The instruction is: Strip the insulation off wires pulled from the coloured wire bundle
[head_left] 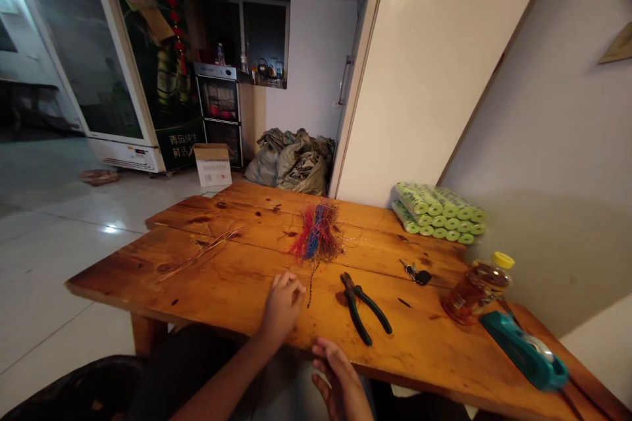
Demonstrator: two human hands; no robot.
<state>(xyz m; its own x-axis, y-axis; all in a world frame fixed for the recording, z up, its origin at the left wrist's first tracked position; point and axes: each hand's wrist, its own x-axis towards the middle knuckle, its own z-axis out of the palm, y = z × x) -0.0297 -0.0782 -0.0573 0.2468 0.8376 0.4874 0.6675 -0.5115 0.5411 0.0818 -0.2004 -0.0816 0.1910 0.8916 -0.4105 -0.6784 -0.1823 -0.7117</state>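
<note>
Over the table's front edge, my left hand [283,306] has its fingers curled together; whether something thin is pinched in them is too small to make out. Just right of its fingertips a dark, twisted strand [311,284] lies on the wood. My right hand [338,378] is lower, at the edge, with fingers apart and loosely bent, holding nothing. Pliers [363,306] with dark green handles rest to the right, handles spread. Beyond my hands sits a tangled bundle of red, blue and copper-coloured wires [318,230]. Several thin loose wires [202,253] lie at the left.
On the right of the wooden table [237,302] are keys [417,273], a yellow-capped bottle [476,289], a teal tape dispenser [523,350] and stacked green-wrapped rolls [439,212]. Filled sacks [296,161] and a cardboard box [213,166] stand on the floor behind.
</note>
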